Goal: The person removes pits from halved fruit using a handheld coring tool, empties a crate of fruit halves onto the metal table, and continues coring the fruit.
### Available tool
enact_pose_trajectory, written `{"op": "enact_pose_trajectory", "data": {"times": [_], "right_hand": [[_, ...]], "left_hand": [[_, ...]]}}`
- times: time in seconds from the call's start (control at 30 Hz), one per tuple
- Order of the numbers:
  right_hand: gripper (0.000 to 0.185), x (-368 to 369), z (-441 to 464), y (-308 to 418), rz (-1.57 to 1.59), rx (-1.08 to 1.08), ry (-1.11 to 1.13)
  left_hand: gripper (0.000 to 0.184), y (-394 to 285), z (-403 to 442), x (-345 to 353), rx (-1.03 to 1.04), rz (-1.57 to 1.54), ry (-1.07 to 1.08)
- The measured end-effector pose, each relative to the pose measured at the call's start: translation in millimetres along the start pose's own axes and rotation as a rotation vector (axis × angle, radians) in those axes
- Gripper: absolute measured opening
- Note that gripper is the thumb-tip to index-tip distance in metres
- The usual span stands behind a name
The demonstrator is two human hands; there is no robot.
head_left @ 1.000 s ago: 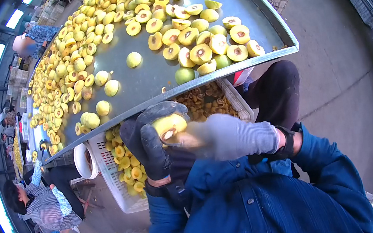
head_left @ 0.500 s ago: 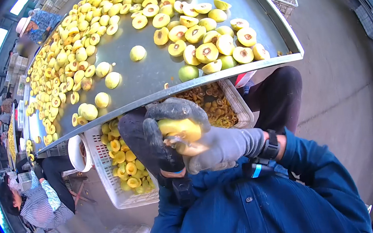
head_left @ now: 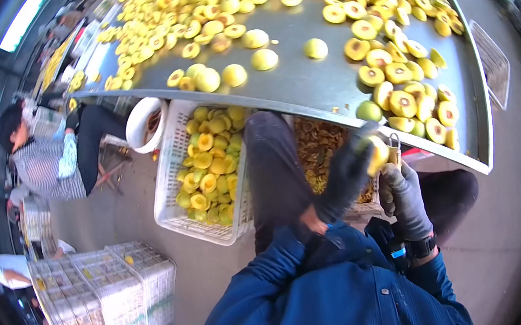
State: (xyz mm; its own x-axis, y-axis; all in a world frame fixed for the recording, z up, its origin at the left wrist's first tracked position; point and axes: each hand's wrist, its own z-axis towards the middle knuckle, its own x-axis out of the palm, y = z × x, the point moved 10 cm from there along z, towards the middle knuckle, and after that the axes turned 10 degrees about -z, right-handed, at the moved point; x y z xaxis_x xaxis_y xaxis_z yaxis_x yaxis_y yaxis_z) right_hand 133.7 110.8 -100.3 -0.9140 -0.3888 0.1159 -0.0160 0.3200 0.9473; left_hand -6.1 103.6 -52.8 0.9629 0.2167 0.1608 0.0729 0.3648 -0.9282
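My left hand (head_left: 348,167), in a dark glove, has its fingers wrapped round a yellow fruit half (head_left: 378,155) above a crate of brown scraps (head_left: 319,148). Just right of it, my right hand (head_left: 405,199), in a grey glove, is closed on the handle of a small coring tool (head_left: 395,153) whose metal loop points up. The tool is close beside the fruit; whether they touch I cannot tell. Both hands are by the near edge of a metal table (head_left: 303,84) bearing many halved yellow-green fruits (head_left: 403,103).
A white crate of fruit halves (head_left: 167,201) stands left of my knee, beside a white bucket (head_left: 145,126). Stacked crates (head_left: 104,301) are at the lower left. A seated co-worker (head_left: 50,164) is at the left. Another crate (head_left: 491,63) lies beyond the table's right end.
The view has turned leftward. My hands, earlier together with the tool at the fruit, are now slightly apart. The tool's metal loop shows clear of the fruit, and both hands are nearer the table's right end.
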Motion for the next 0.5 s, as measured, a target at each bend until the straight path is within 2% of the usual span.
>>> {"op": "enact_pose_trajectory", "data": {"times": [0.1, 0.2, 0.27, 0.3, 0.33, 0.37, 0.4, 0.43, 0.47, 0.5], "right_hand": [[0.030, 13, 6, 3, 0.105, 0.051, -0.053], [0.032, 39, 4, 28, -0.100, -0.012, 0.043], [0.033, 53, 6, 27, -0.164, -0.015, 0.077], [0.032, 55, 8, 20, -0.176, 0.006, 0.069], [0.030, 55, 11, 12, -0.188, 0.026, 0.061], [0.029, 54, 14, 3, -0.201, 0.046, 0.055], [0.026, 49, 16, -13, -0.271, 0.123, 0.029], [0.024, 52, 15, -18, -0.292, 0.178, 0.019], [0.022, 54, 13, -21, -0.314, 0.232, 0.008], [0.020, 56, 11, -27, -0.335, 0.285, -0.007]], "left_hand": [[0.034, -49, -6, 8, 0.294, 0.270, 0.023], [0.033, -53, -12, -45, 0.105, 0.408, 0.009], [0.030, -76, -17, -102, 0.114, 0.723, -0.099], [0.028, -36, -39, -153, -0.097, 0.383, -0.350], [0.028, -50, -46, -187, 0.005, 0.362, -0.506], [0.030, -26, -69, -234, -0.136, 0.188, -0.693], [0.031, -34, -82, -263, -0.145, 0.205, -0.794], [0.031, -6, -108, -312, -0.171, 0.299, -0.814], [0.032, 12, -128, -346, -0.209, 0.224, -0.909], [0.036, 47, -159, -400, -0.235, 0.438, -0.917]]}}
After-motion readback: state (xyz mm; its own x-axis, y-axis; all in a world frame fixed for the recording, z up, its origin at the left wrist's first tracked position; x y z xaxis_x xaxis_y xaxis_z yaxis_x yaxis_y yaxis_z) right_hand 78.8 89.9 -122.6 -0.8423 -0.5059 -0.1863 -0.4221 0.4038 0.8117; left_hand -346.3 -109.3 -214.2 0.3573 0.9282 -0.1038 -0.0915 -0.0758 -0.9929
